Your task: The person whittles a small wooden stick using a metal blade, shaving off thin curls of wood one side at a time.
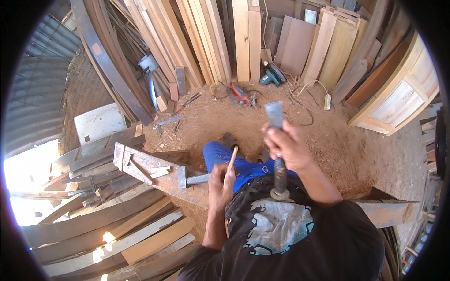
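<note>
My right hand (pixel 288 144) is wrapped round a broad chisel (pixel 280 175), slightly blurred. Its flat metal blade points up and away from me, while the dark handle with its frayed butt end comes back toward my chest. In front of my lap, my left hand (pixel 220 185) pinches a thin wooden stick (pixel 233 158) that stands up from the fingers. Just left of that hand a hammer (pixel 182 177) lies on a worn plank (pixel 154 164), its handle end hidden behind my hand. Short wood offcuts (pixel 161 172) rest on the same plank.
On the sawdust-covered ground ahead are a red power tool (pixel 240 95), a teal power tool (pixel 272 76) and a cable with a white socket block (pixel 327 101). Boards (pixel 241 42) lean along the back. A panelled wooden door (pixel 398 100) stands right; stacked planks (pixel 154 239) lie left.
</note>
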Action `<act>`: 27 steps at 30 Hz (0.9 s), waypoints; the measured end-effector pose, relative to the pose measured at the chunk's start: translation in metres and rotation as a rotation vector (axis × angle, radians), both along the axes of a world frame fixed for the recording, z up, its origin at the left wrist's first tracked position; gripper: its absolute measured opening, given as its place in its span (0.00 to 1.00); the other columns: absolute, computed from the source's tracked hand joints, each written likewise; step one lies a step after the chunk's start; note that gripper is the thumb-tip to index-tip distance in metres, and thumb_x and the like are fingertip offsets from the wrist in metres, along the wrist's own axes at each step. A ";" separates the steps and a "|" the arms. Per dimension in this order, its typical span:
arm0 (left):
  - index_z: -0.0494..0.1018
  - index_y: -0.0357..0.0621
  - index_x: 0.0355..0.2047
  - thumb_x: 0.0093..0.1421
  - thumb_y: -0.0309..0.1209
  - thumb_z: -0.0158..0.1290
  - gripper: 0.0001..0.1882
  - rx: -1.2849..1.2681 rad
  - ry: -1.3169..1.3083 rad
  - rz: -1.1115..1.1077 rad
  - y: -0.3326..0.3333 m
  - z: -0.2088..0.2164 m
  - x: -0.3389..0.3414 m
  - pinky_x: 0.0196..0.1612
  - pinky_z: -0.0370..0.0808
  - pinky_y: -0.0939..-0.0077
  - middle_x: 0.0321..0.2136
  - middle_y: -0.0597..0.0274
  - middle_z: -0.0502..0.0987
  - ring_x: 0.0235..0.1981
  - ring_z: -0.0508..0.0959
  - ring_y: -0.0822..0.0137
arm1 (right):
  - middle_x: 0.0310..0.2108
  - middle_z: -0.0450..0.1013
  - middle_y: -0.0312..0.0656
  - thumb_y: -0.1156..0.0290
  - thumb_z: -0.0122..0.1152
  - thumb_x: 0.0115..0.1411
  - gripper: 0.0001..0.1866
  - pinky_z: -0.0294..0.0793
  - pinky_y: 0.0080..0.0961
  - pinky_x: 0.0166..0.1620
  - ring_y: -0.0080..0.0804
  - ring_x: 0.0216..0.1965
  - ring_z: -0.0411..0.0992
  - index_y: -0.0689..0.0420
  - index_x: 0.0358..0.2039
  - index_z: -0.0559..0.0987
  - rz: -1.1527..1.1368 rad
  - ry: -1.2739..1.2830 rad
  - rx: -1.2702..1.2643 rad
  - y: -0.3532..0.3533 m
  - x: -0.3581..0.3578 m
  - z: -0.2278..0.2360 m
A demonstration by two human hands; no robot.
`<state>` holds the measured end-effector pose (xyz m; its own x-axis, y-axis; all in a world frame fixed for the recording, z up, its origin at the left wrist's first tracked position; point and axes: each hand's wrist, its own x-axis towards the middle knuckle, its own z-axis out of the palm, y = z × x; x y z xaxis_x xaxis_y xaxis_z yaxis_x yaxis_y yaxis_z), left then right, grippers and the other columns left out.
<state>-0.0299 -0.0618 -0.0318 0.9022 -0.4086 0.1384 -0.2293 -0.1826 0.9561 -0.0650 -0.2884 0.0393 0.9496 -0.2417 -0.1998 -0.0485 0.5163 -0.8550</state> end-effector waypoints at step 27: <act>0.68 0.41 0.30 0.71 0.45 0.35 0.22 -0.485 0.705 -0.115 -0.036 0.015 0.027 0.16 0.56 0.84 0.14 0.71 0.62 0.13 0.58 0.80 | 0.25 0.66 0.33 0.64 0.50 0.66 0.11 0.65 0.20 0.21 0.17 0.16 0.60 0.57 0.42 0.70 -0.086 -0.002 0.213 0.039 0.019 -0.022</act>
<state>-0.0027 -0.0978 -0.0165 0.7999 -0.5429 -0.2556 0.4546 0.2702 0.8487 -0.0460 -0.2490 0.0177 0.9279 -0.2739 -0.2531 0.0048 0.6875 -0.7262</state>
